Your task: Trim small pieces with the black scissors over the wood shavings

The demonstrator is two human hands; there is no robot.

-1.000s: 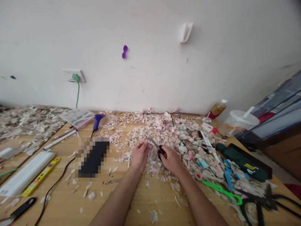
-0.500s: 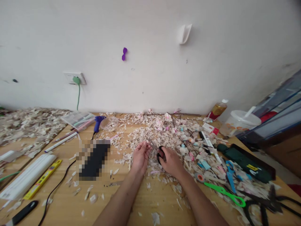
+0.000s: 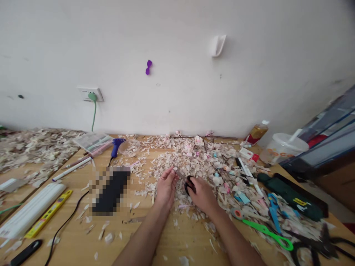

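Note:
Black-handled scissors are gripped in my right hand, with the blades pointing up and left toward my other hand. My left hand is closed in a pinch around a small pale petal-like piece. The scissor tips are right beside that piece; whether they touch it I cannot tell. Both hands are over a thick scatter of pale, dried petal-like scraps. Just beyond them lie pink blossoms on thin dark twigs.
To the left are a blue glue gun, a blurred dark object, a white marker and a yellow level. On the right lie blue scissors, a green-handled tool, a dark green pouch and a lidded tub.
The camera view has tilted up slightly. The scissor blades look closer together, and both hands stay in nearly the same place over the scraps.

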